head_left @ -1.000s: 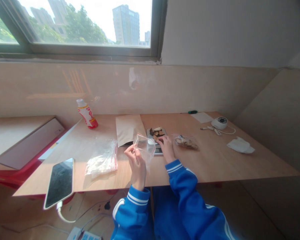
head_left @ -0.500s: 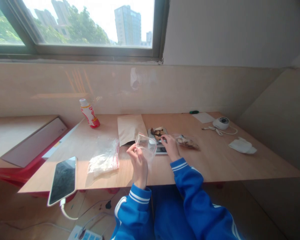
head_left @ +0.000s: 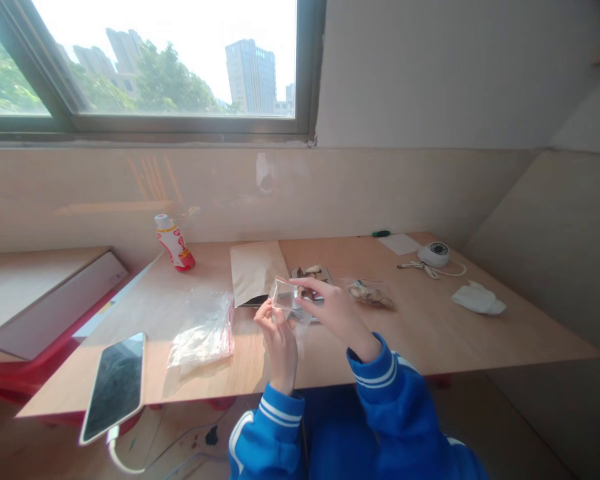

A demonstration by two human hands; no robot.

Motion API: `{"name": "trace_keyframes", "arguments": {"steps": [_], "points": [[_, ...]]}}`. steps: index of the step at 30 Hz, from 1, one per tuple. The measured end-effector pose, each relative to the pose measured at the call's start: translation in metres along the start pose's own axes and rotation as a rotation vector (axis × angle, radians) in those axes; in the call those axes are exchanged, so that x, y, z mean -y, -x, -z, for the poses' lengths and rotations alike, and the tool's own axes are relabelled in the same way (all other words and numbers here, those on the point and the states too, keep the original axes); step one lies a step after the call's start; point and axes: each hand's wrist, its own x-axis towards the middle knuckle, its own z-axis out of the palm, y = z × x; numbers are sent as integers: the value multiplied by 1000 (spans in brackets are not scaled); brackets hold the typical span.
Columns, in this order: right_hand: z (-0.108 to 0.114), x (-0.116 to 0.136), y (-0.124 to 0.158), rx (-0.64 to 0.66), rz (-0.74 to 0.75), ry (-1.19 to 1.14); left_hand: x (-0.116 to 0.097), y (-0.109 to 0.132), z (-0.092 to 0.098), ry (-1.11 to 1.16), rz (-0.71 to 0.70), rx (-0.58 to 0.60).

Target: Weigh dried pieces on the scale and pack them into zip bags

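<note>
In my left hand (head_left: 280, 343), thumb and fingers pinch a small clear plastic bag (head_left: 283, 295) near its mouth. My right hand (head_left: 330, 310) is at the bag's opening, index finger stretched over it and thumb below. Its fingertips are curled toward each other in a pinch; whatever they hold is too small to make out. Behind the right hand, dried brown and pale slices (head_left: 314, 270) lie on a small scale (head_left: 329, 273), mostly covered by that hand. Right of the scale lies a clear bag of dried slices (head_left: 373, 294).
A brown paper pouch (head_left: 255, 267) and a stack of clear zip bags (head_left: 203, 333) are on the left, with a bottle (head_left: 175, 243) behind. A charging phone (head_left: 114, 383) overhangs the table edge. On the right are a white camera (head_left: 434, 254) and a crumpled white cloth (head_left: 479, 298).
My right hand has moved left from the slices on the scale to the mouth of the plastic bag. My left hand still holds the bag. The view has tilted slightly up.
</note>
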Motion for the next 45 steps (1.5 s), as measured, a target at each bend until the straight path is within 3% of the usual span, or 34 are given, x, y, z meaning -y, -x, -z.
{"name": "trace_keyframes", "arguments": {"steps": [3,7,9,12,14,18,21,28,33,37,45], "points": [[-4,3,0,45,-52,-48,-5,3,-1,15,20,-18],[2,0,0,192,-16,-94,-3,2,0,-1,-60,-117],[9,-12,-3,164,9,-145,2,0,3,4,-76,-134],[15,-52,-15,-65,19,-136,9,-2,10,-28,-73,-130],[15,-88,-27,-176,21,27,9,-1,16,-60,-72,-124],[5,-153,-50,32,-62,411,4,0,18,-74,-64,-156],[-1,-175,-60,109,-32,558,2,-2,16,-61,-36,-189],[-6,-178,-63,82,31,588,15,-2,16,-85,-80,-176],[-4,-179,-54,44,70,521,4,5,9,-95,-2,-202],[-3,-181,-44,-61,54,379,-6,7,5,-57,58,-166],[-1,-176,-49,-222,44,140,-8,4,0,-38,16,-151]]}}
